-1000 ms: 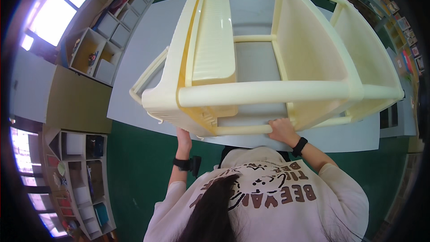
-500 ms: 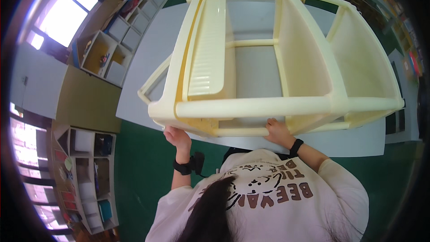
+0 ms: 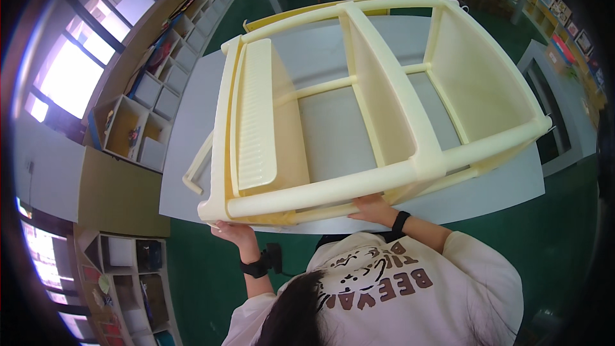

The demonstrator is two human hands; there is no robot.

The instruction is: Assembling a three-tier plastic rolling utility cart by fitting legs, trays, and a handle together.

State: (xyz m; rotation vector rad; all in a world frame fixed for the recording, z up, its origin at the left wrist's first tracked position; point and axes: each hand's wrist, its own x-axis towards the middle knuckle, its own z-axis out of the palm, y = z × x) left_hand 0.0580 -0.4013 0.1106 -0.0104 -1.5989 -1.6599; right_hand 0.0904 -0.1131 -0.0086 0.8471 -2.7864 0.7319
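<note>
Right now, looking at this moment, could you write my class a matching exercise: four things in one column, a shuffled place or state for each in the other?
1. Left hand
2. Right hand
3. Cream open-framed plastic rack
4. Pale grey flat table

A. On the near lower rail
B. Beneath the rack
C. At the rack's near left corner
D. Has hands at its near side

Pairs: 1-C, 2-A, 3-D, 4-B

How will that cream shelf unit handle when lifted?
The cream shelf unit is probably light for its size: open-sided, apparently plastic. Its smooth, rounded rails may slip in hand. The broad, boxy shape looks unlikely to roll.
</note>
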